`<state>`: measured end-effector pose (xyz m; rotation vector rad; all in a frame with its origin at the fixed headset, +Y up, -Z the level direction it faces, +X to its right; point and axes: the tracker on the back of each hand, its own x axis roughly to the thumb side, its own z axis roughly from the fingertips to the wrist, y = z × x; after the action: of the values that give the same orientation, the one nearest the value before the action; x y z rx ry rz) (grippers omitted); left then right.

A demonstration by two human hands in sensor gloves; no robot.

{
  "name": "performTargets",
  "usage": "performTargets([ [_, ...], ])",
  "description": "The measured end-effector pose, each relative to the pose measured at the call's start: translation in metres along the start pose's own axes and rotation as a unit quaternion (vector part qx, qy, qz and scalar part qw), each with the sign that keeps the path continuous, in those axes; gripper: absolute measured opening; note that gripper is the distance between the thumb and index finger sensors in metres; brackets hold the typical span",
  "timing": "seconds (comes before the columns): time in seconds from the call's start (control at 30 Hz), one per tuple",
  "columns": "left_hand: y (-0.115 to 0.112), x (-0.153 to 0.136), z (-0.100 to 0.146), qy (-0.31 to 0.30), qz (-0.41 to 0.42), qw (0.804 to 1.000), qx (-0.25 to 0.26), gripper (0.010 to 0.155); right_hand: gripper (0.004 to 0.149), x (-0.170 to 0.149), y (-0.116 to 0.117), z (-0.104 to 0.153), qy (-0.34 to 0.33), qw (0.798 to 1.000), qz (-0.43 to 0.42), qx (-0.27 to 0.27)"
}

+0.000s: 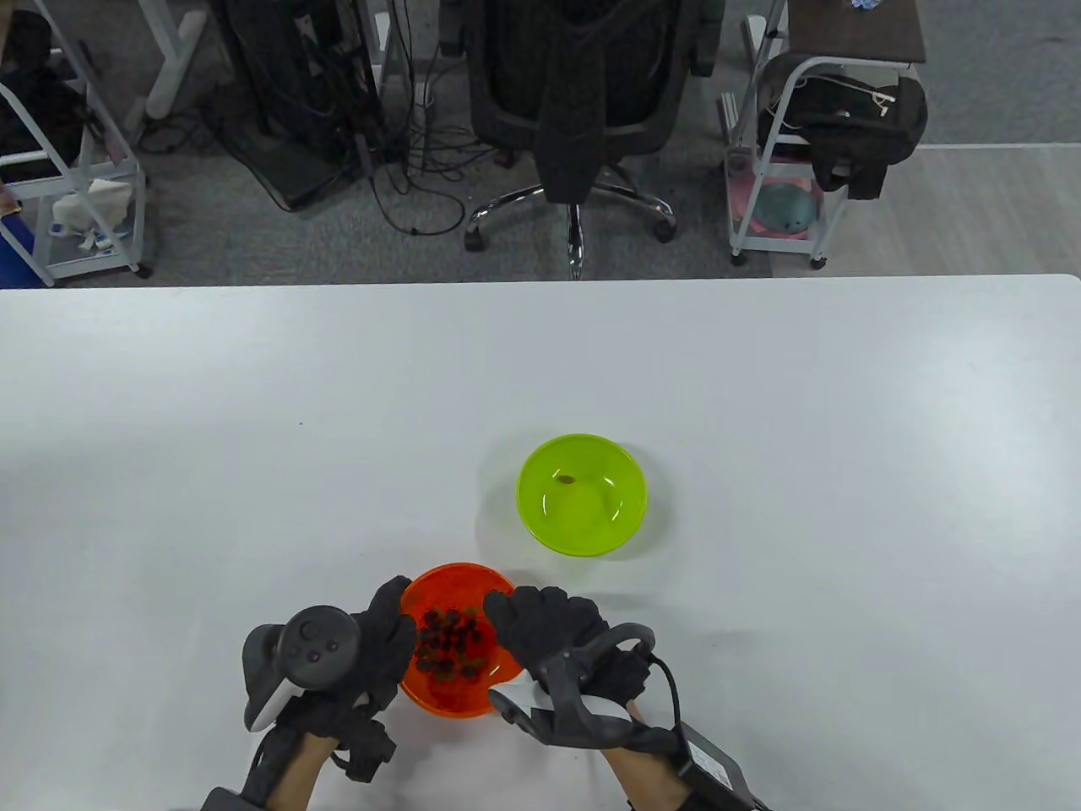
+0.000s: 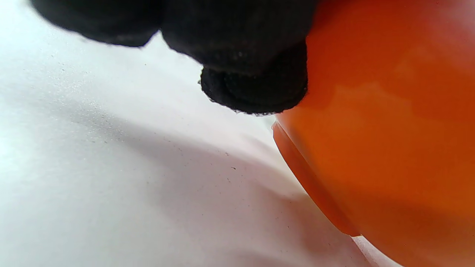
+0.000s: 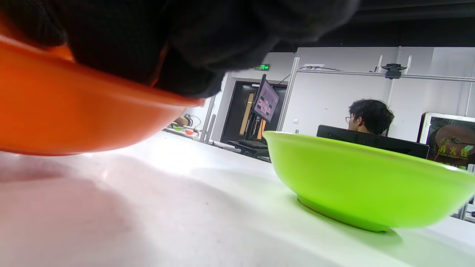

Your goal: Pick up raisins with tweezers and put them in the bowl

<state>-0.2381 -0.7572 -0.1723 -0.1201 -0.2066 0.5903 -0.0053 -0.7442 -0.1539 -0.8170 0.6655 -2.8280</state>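
An orange bowl (image 1: 460, 573) near the table's front edge holds a heap of dark raisins (image 1: 452, 646). A green bowl (image 1: 623, 507) stands behind it to the right with one raisin (image 1: 566, 479) inside. My left hand (image 1: 395, 629) holds the orange bowl's left side; its fingertips (image 2: 256, 89) press the outer wall (image 2: 389, 148). My right hand (image 1: 509, 617) reaches over the bowl's right rim above the raisins. In the right wrist view its fingers (image 3: 178, 44) lie over the orange rim (image 3: 74, 122), with the green bowl (image 3: 363, 185) beyond. No tweezers show.
The white table (image 1: 253, 439) stretches wide on all sides. Past its far edge stand an office chair (image 1: 583, 127) and wheeled carts (image 1: 794, 169). A cable and box (image 1: 714, 760) trail from my right wrist.
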Motion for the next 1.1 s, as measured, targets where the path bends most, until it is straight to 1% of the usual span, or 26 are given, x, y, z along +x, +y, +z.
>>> performTargets([
  [0.23, 0.002, -0.006, 0.000, 0.011, 0.014, 1.000, 0.002, 0.055, 0.042, -0.004, -0.004, 0.001, 0.014, 1.000, -0.012, -0.016],
  [0.43, 0.004, -0.012, -0.001, 0.021, 0.017, 1.000, 0.006, 0.055, 0.042, -0.018, -0.009, 0.003, 0.049, 0.997, -0.038, -0.040],
  [0.5, 0.004, -0.014, -0.002, 0.025, 0.016, 1.000, 0.004, 0.055, 0.042, -0.028, -0.011, 0.004, 0.073, 0.995, -0.051, -0.053],
  [0.63, 0.004, -0.015, -0.002, 0.028, 0.015, 0.999, 0.004, 0.055, 0.042, -0.051, -0.009, 0.007, 0.124, 0.989, -0.065, -0.056],
  [0.8, 0.004, -0.014, -0.002, 0.029, 0.016, 0.999, 0.003, 0.055, 0.042, -0.082, 0.000, 0.014, 0.194, 0.977, -0.078, -0.046],
  [0.93, 0.004, -0.014, -0.002, 0.028, 0.016, 0.999, 0.002, 0.055, 0.042, -0.106, 0.010, 0.021, 0.259, 0.961, -0.091, -0.031],
  [1.1, 0.004, -0.014, -0.002, 0.028, 0.016, 0.999, 0.001, 0.055, 0.041, -0.120, 0.020, 0.027, 0.298, 0.950, -0.089, -0.013],
])
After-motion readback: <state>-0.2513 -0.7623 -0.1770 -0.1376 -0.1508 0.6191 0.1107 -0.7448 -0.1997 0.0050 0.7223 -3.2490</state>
